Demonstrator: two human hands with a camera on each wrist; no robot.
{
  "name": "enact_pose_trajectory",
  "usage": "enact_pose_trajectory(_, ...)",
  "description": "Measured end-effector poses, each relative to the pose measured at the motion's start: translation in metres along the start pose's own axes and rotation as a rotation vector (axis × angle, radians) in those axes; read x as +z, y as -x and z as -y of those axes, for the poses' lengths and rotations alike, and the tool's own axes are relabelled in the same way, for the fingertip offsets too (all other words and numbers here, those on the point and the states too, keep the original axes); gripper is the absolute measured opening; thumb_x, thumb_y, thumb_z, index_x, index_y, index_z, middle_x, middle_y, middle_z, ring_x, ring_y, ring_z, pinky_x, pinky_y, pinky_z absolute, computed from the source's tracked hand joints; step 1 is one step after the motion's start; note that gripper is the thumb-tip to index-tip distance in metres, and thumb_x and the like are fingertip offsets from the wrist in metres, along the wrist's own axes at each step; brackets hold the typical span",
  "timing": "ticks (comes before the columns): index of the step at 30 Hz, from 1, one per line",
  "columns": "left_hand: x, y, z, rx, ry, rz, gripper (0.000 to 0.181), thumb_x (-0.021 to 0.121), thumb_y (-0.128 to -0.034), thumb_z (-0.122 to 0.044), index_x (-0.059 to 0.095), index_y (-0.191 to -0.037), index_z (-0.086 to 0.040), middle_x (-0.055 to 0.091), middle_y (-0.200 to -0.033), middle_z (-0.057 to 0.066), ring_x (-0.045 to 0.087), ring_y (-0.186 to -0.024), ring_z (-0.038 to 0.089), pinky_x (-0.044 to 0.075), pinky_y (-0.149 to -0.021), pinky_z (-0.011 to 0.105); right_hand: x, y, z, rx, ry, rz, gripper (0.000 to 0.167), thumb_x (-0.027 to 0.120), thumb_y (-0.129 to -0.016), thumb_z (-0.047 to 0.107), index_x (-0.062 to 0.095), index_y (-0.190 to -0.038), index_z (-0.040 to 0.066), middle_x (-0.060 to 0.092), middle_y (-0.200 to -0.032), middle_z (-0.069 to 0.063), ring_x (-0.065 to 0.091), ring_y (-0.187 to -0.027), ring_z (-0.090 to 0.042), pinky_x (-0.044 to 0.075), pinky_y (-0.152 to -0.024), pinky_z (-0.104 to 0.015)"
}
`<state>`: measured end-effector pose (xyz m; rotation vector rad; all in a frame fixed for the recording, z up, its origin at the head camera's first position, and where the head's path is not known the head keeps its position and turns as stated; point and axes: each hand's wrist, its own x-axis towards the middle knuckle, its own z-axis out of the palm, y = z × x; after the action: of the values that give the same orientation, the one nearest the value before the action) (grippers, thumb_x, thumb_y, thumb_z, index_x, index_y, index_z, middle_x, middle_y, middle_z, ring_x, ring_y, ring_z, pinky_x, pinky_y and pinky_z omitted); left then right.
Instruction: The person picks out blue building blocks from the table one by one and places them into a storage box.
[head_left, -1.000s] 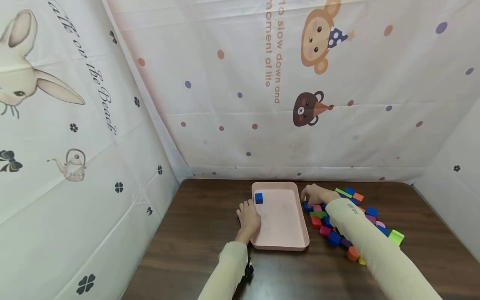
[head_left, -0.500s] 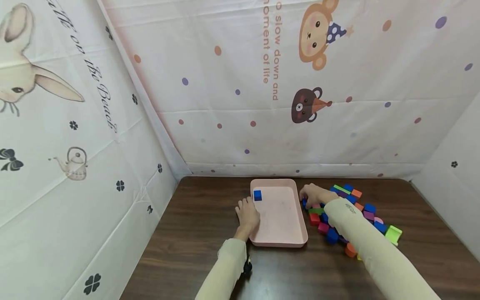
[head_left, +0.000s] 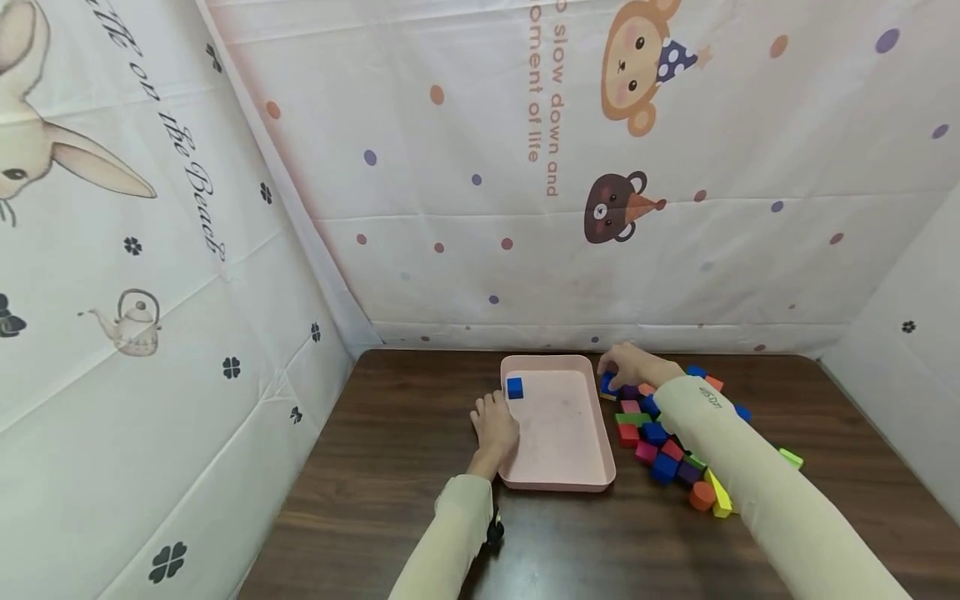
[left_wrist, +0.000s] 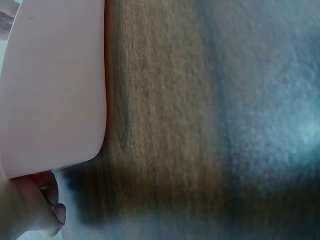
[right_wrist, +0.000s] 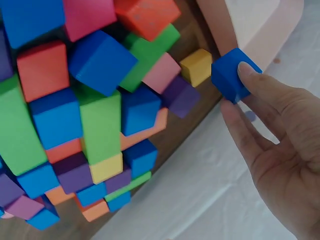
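In the right wrist view my right hand (right_wrist: pixel 280 120) pinches a blue cube (right_wrist: pixel 234 75) between thumb and fingers, above the tray's corner edge. From the head view, this hand (head_left: pixel 637 367) is just right of the pink tray (head_left: pixel 558 483), over the far left end of the block pile. My left hand (head_left: pixel 495 429) rests against the tray's left wall, fingers slightly bent; its fingers show beside the tray (left_wrist: pixel 55 90) in the left wrist view. One blue cube (head_left: pixel 515 388) lies inside the tray, near its far left corner.
Many coloured blocks (head_left: pixel 664 468) lie loosely on the brown table (head_left: pixel 360 500) right of the tray, partly under my right forearm. A yellow block (right_wrist: pixel 196 67) sits close to the tray. Printed white cloth (head_left: pixel 435 283) hangs behind the table and at both sides.
My right hand has risen from the pile with a blue cube pinched in it, uncovering some blocks. My left hand stays at the tray wall. The head view has shifted slightly.
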<state>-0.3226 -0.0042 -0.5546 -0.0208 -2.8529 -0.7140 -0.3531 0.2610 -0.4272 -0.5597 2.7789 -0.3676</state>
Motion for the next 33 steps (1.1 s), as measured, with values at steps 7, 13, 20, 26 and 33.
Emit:
enact_pose_trajectory(7,-0.002,0.004,-0.002,0.002,-0.017,-0.002,0.033,0.068,-0.0904,-0.004,0.059,-0.122,0.0,0.063,-0.113,0.018,0.052,-0.107,0.033,0.042,-0.091,0.048,-0.001,-0.01,0.007,-0.067,-0.028,-0.111,0.028,0.07,-0.093,-0.002,0.068,-0.12,-0.005,0.069,-0.118,-0.024,0.067,-0.108,-0.037,0.057,-0.094,-0.05)
enact_pose_trajectory(13,0.001,0.009,-0.003,0.002,-0.039,0.025,0.031,0.066,-0.0921,-0.004,0.059,-0.122,-0.001,0.064,-0.113,0.016,0.053,-0.104,0.032,0.042,-0.089,0.046,0.009,-0.019,0.014,-0.116,-0.046,-0.156,0.03,0.072,-0.091,-0.001,0.067,-0.121,-0.007,0.071,-0.117,-0.026,0.069,-0.108,-0.039,0.058,-0.093,-0.049)
enact_pose_trajectory(20,0.004,0.014,-0.005,0.009,-0.066,0.007,0.039,0.07,-0.0895,-0.005,0.058,-0.127,-0.001,0.065,-0.115,0.015,0.055,-0.105,0.03,0.042,-0.087,0.043,0.027,-0.031,0.029,-0.118,-0.036,-0.151,0.034,0.071,-0.091,-0.003,0.065,-0.124,-0.011,0.069,-0.119,-0.028,0.066,-0.112,-0.042,0.056,-0.096,-0.051)
enact_pose_trajectory(26,0.0,0.012,-0.006,0.044,-0.083,-0.016,0.07,0.071,-0.0904,-0.005,0.04,-0.154,-0.002,0.062,-0.129,0.015,0.058,-0.109,0.029,0.047,-0.09,0.042,0.045,-0.049,0.046,-0.087,-0.033,-0.105,0.035,0.072,-0.091,-0.002,0.065,-0.125,-0.009,0.069,-0.121,-0.025,0.066,-0.114,-0.038,0.055,-0.098,-0.048)
enact_pose_trajectory(33,-0.007,0.004,-0.006,0.044,-0.068,-0.033,0.06,0.066,-0.0946,-0.007,0.045,-0.15,-0.001,0.054,-0.133,0.016,0.056,-0.117,0.027,0.054,-0.095,0.04,0.06,-0.073,0.064,-0.027,0.101,-0.099,0.035,0.075,-0.09,0.003,0.07,-0.125,0.001,0.071,-0.126,-0.018,0.065,-0.121,-0.033,0.054,-0.101,-0.045)
